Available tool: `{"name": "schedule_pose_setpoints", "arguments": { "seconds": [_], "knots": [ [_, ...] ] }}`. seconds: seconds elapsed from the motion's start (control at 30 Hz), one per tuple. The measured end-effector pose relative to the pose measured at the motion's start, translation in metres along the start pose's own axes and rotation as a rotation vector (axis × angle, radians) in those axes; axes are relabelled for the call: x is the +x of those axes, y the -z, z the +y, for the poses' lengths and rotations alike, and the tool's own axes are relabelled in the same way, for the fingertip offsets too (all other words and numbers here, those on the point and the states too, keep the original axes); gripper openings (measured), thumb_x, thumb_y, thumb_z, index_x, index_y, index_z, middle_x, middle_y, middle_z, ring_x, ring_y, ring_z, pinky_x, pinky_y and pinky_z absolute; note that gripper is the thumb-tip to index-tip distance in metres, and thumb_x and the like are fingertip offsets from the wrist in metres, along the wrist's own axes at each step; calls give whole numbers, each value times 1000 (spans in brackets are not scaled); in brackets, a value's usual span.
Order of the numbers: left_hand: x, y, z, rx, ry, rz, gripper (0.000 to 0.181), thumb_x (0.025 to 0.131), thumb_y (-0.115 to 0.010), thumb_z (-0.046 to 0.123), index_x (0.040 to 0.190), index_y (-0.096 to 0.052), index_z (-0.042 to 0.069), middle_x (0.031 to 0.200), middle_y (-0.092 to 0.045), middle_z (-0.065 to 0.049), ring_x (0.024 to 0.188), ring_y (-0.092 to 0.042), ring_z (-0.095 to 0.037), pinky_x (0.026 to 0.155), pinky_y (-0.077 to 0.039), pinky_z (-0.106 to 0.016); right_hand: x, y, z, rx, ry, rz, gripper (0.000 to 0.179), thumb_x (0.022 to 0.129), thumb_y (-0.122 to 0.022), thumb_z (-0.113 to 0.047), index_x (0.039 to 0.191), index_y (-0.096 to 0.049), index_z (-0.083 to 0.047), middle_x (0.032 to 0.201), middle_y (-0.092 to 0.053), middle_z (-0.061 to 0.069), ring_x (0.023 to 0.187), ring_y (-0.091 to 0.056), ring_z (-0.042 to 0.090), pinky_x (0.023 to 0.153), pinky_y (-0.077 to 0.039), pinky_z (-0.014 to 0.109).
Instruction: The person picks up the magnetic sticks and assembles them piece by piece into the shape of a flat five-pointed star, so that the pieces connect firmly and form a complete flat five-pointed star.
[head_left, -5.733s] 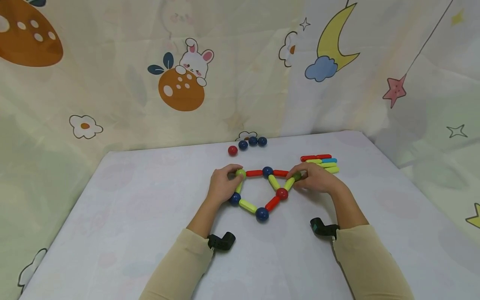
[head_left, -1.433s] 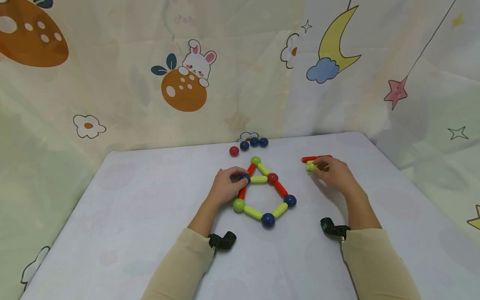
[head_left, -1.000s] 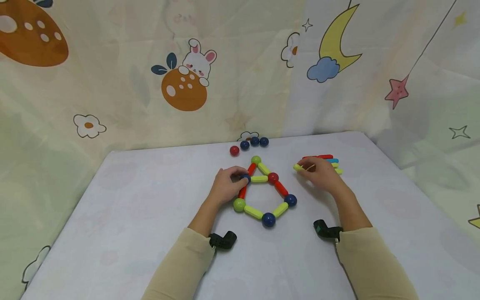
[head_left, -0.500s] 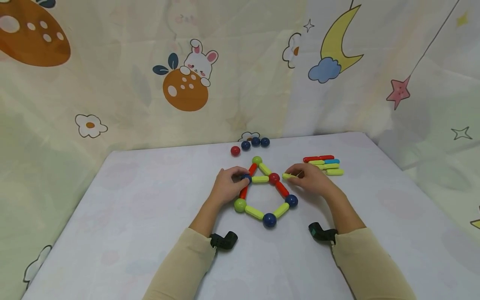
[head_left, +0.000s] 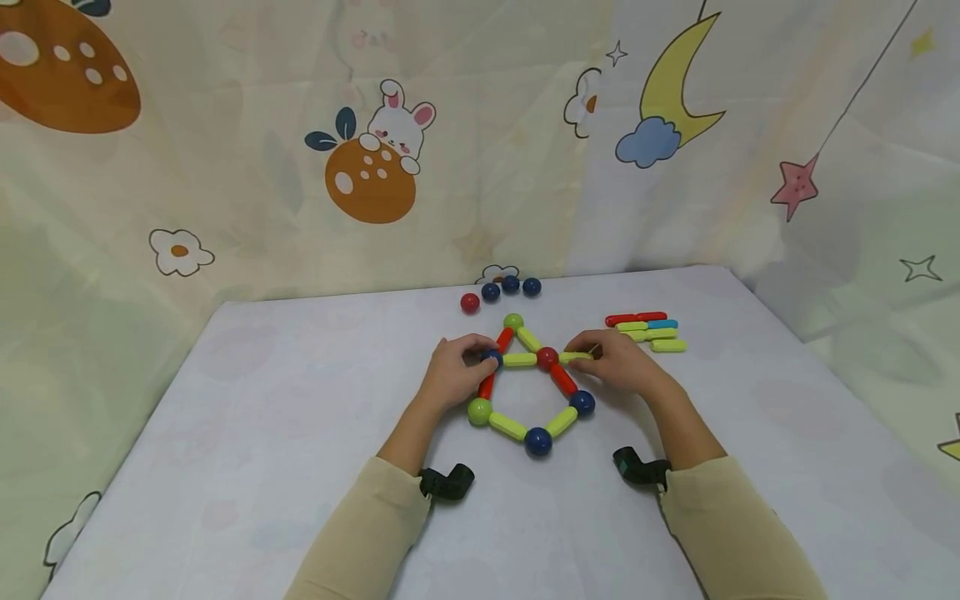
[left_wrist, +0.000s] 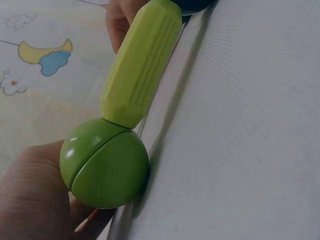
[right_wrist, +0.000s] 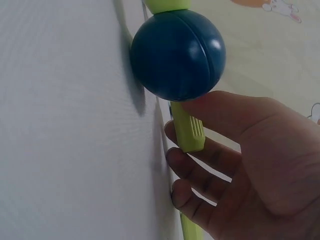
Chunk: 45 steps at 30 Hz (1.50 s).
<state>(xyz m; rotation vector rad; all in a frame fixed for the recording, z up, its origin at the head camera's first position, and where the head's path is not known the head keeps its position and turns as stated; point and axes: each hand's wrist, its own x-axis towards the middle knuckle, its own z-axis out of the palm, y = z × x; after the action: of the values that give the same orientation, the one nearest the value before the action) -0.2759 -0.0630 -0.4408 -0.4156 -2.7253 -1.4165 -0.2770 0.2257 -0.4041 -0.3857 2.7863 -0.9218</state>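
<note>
In the head view, a frame of balls and rods lies flat on the table, a triangle joined to a larger five-sided ring. My left hand (head_left: pixel 453 371) pinches the blue ball (head_left: pixel 492 358) at the ring's upper left. Thumb and fingers of my right hand (head_left: pixel 618 362) pinch a yellow-green rod (head_left: pixel 573 357), its left end right at the red ball (head_left: pixel 547 358). A green ball (left_wrist: pixel 105 162) of the ring looms beside my left hand in the left wrist view. In the right wrist view, a blue ball (right_wrist: pixel 177 55) partly covers the pinched rod (right_wrist: pixel 190 132).
Several loose rods, red (head_left: pixel 636 318), blue (head_left: pixel 663 324) and yellow-green (head_left: pixel 668 346), lie behind my right hand. One red ball (head_left: pixel 469 303) and several blue balls (head_left: pixel 510 285) sit near the back edge of the white table (head_left: pixel 300 417), before a printed cloth (head_left: pixel 480 167).
The frame has been turned, and my left hand went from a green ball to the blue one. My right hand has taken a yellow-green rod from the pile and brought it left to the red ball.
</note>
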Motion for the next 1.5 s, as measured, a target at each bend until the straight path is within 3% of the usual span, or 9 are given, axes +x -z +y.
{"name": "schedule_pose_setpoints", "arguments": {
  "seconds": [0.43,0.7,0.9,1.1,1.33,1.5],
  "knots": [
    [1,-1,-2,8,-10,-3,24,96,-71,24,119,-74,19,122,-75,0,126,-62,-24,130,-8,-55,-20,35,19,20,-21,153,33,102,-64,-24,130,-69,-7,127,-69,16,114,-62,36,96,-53,49],
    [1,0,-3,7,-9,-8,25,96,-71,24,120,-74,19,123,-74,-1,127,-62,-23,130,-7,-54,-33,53,30,22,-108,213,36,103,-63,-26,133,-66,-6,131,-64,21,118,-58,39,90,-52,44],
    [2,0,-4,7,-9,-3,24,96,-71,24,120,-74,19,122,-74,-1,125,-62,-24,130,-8,-55,-43,63,42,10,-154,238,41,104,-60,-30,137,-62,-5,138,-58,24,123,-54,43,90,-52,48],
    [2,-1,-4,1,-9,-6,24,96,-71,24,120,-74,19,122,-75,0,126,-62,-24,130,-7,-55,-52,70,61,-21,-226,245,41,105,-57,-25,138,-59,-1,137,-56,28,123,-52,46,89,-54,52],
    [1,0,-2,3,-4,-4,24,96,-71,23,119,-74,19,122,-74,-1,126,-62,-24,130,-7,-55,-52,66,73,-34,-275,220,40,104,-58,-22,138,-59,-1,142,-52,29,122,-52,47,87,-56,50],
    [1,0,-3,-5,-2,-6,24,96,-71,24,120,-74,19,122,-74,0,125,-62,-24,130,-7,-54,-48,61,77,-32,-270,214,40,102,-60,-18,137,-60,1,145,-47,31,122,-51,49,95,-54,56]
  ]
}}
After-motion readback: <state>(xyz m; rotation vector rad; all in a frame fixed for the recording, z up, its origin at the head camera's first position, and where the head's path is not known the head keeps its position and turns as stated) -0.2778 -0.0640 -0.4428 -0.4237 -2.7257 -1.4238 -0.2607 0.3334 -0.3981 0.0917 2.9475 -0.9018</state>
